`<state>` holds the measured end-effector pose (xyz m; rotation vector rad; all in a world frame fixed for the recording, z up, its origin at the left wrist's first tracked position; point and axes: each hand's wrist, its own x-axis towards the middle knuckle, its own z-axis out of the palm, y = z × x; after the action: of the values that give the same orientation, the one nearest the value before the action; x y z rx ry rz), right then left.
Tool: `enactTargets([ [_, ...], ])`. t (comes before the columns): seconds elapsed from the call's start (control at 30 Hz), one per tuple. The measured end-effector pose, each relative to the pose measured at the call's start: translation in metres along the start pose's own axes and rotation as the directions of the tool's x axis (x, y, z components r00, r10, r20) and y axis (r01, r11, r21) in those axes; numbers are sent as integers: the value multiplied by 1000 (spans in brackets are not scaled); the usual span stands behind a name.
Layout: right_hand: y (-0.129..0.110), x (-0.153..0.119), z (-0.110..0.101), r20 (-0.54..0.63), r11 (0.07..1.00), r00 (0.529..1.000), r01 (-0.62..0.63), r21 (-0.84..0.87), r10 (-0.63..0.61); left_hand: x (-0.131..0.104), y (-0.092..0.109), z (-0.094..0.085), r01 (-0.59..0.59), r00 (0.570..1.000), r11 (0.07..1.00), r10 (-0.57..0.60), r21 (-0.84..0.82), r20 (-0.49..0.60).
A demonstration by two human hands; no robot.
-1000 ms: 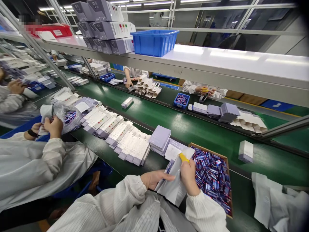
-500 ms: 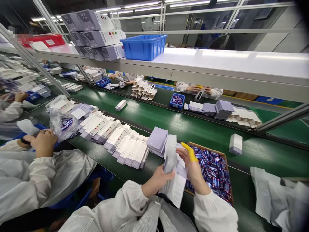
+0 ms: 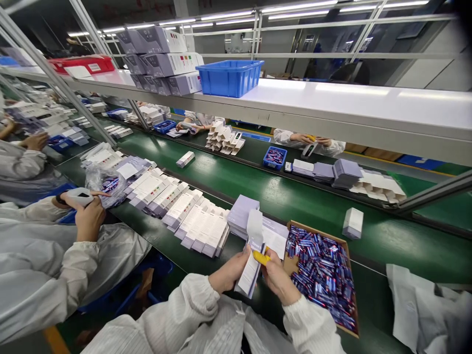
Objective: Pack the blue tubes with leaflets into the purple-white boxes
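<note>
My left hand [image 3: 231, 271] is wrapped round a slim white and lilac carton [image 3: 248, 278], held tilted in front of me. A pale grey-white flap or sleeve [image 3: 255, 225] stands up at its far end; I cannot tell whether it belongs to the carton. On the carton's right side my right hand [image 3: 277, 279] closes its fingers at the edge, with a yellow finger cover [image 3: 261, 257] lying across the front. Just beyond are a stack of lilac booklets [image 3: 241, 212] and a printed white sheet [image 3: 276, 235].
Right of my hands lies a cardboard tray [image 3: 351, 295] of batteries. Rows of flat cartons [image 3: 201, 223] spread to the left. A green conveyor [image 3: 221, 182] runs behind, carrying a small box [image 3: 353, 222]. White bags [image 3: 413, 300] lie far right. A co-worker's hands [image 3: 88, 211] work at left.
The carton has come lower and closer to me, and the white sheet now lies on the bench. My right hand has dropped from the upper end to the carton's side.
</note>
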<state>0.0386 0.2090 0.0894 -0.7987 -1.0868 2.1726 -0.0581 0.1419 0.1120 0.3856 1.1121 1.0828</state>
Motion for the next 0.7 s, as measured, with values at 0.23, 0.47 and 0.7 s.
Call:
enactTargets([
  [0.23, -13, -6, 10, 29, 990, 1000, 14, -143, -10, -13, 11, -13, 12, 993, 1000, -10, -18, 121],
  [0.47, 1, -13, 15, -293, 967, 949, 43, -252, -118, -6, 0, -12, -199, 979, 979, 201, -42, 30],
  [0.7, -4, -24, 24, -204, 750, 934, 93, -655, -294, -11, 2, -7, -325, 938, 859, 346, 397, 19],
])
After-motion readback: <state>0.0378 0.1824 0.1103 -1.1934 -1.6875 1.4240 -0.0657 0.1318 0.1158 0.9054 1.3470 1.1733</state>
